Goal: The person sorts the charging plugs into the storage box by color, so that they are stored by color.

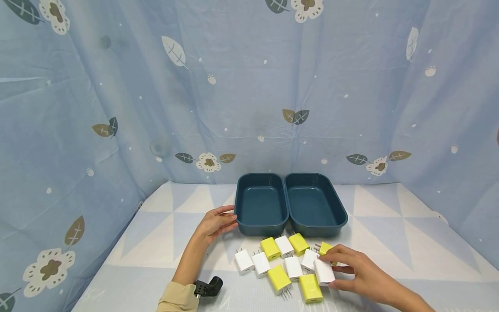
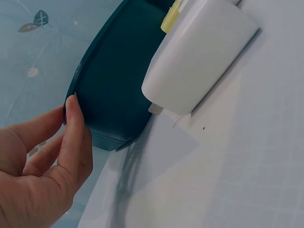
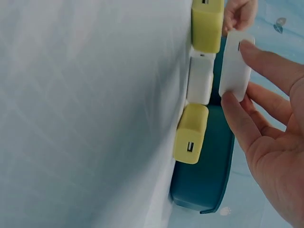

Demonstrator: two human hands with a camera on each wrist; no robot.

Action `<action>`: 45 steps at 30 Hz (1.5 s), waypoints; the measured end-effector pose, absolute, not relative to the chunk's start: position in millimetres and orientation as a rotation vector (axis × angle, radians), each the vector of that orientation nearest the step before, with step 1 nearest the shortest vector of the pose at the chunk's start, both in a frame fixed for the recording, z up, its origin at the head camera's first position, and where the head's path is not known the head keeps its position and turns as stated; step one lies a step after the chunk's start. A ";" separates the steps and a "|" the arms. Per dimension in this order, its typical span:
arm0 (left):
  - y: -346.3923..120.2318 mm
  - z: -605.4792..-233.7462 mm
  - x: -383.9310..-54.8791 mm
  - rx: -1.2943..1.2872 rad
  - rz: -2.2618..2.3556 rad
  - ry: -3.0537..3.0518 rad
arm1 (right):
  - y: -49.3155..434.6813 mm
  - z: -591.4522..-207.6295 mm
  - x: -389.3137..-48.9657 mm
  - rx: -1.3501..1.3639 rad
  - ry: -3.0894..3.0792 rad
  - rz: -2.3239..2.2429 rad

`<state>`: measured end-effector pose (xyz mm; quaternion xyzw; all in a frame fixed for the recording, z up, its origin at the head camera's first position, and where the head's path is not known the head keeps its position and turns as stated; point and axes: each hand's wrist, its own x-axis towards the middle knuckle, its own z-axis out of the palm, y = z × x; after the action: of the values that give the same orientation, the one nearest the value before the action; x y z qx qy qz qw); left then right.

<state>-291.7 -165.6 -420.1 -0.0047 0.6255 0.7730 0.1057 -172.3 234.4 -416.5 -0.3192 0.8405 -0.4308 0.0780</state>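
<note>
While the left hand (image 1: 213,223) has its fingers clamped on the left tray (image 1: 260,230) at eight o'clock, I see loose chargers (image 1: 293,269), yellow and white, strewn over the tabletop (image 1: 132,277) at that tray's five o'clock. The right tray (image 1: 317,231) adjoins at three; at the chargers' three o'clock, one white charger (image 1: 323,272) is pinched by fingers of the right hand (image 1: 360,273).

Plugs (image 1: 293,269) crowd btwn L hand (image 1: 216,223) & R hand (image 1: 360,271), bins (image 1: 262,230) block just behind, free tabletop (image 1: 383,221) R of bins
</note>
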 end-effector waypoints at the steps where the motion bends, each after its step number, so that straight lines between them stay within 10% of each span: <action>1: -165.8 -420.2 -291.7 -0.014 2.278 1.842 | 233.6 -416.6 -172.2 -0.951 2.516 -1.298; 45: -167.5 -424.8 -293.3 0.013 2.308 1.762 | 157.4 -390.4 -236.3 -0.964 2.777 -1.621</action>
<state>-293.3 -167.5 -424.8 0.0045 0.6026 0.7892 0.1189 -236.3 157.4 -390.4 -0.2856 0.8225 -0.4800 -0.1072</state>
